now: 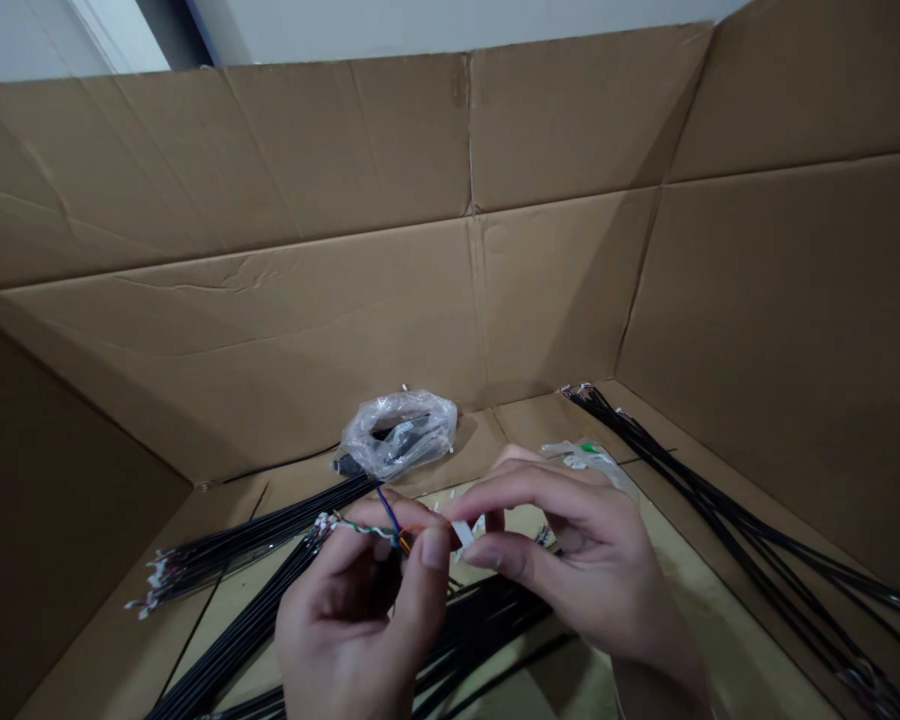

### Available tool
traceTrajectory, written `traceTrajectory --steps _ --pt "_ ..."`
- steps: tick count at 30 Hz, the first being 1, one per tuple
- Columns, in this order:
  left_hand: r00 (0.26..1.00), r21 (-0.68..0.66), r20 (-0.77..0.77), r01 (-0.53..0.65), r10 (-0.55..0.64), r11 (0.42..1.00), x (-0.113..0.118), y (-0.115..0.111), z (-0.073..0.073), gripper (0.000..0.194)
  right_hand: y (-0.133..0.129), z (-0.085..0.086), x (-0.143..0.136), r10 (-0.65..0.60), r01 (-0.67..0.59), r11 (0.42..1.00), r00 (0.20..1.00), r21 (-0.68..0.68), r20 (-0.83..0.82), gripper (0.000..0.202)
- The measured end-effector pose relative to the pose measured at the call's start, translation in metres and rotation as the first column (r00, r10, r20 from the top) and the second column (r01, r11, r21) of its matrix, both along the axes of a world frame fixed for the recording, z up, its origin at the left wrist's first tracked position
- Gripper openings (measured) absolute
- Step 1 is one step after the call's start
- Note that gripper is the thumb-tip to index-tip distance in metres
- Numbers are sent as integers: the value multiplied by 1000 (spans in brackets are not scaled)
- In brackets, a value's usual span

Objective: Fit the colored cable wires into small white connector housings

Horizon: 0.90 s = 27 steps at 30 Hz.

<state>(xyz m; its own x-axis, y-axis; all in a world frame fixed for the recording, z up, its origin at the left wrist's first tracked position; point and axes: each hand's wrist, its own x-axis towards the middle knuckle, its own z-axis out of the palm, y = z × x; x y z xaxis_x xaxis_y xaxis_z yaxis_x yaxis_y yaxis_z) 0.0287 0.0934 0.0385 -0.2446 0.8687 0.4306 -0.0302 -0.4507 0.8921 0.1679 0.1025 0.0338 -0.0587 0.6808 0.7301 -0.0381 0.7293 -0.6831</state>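
Thin coloured wires (388,512), blue, green-white and orange, are pinched between the thumb and fingers of my left hand (367,610) at the lower middle. Close beside it on the right, my right hand (570,550) grips a small white connector (463,533) between thumb and forefinger. An orange wire runs from the left fingertips toward the connector; whether it enters the connector is too small to tell. Black cables (487,620) lie under and behind both hands.
Cardboard walls (330,330) surround the work surface. Black cable bundles (270,525) with white ends lie at the left, and more cables (720,500) run along the right. A clear plastic bag (427,425) sits at the back, another plastic bag (607,468) behind my right hand.
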Motion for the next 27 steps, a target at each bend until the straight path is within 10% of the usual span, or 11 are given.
traceTrajectory --steps 18,27 --pt "990 -58 140 9 -1 998 -6 4 -6 15 -3 -2 -2 27 -63 971 987 -229 -157 24" --pt "973 127 205 -135 107 983 0 4 -6 37 2 -2 -3 -6 -28 966 991 -258 -131 18"
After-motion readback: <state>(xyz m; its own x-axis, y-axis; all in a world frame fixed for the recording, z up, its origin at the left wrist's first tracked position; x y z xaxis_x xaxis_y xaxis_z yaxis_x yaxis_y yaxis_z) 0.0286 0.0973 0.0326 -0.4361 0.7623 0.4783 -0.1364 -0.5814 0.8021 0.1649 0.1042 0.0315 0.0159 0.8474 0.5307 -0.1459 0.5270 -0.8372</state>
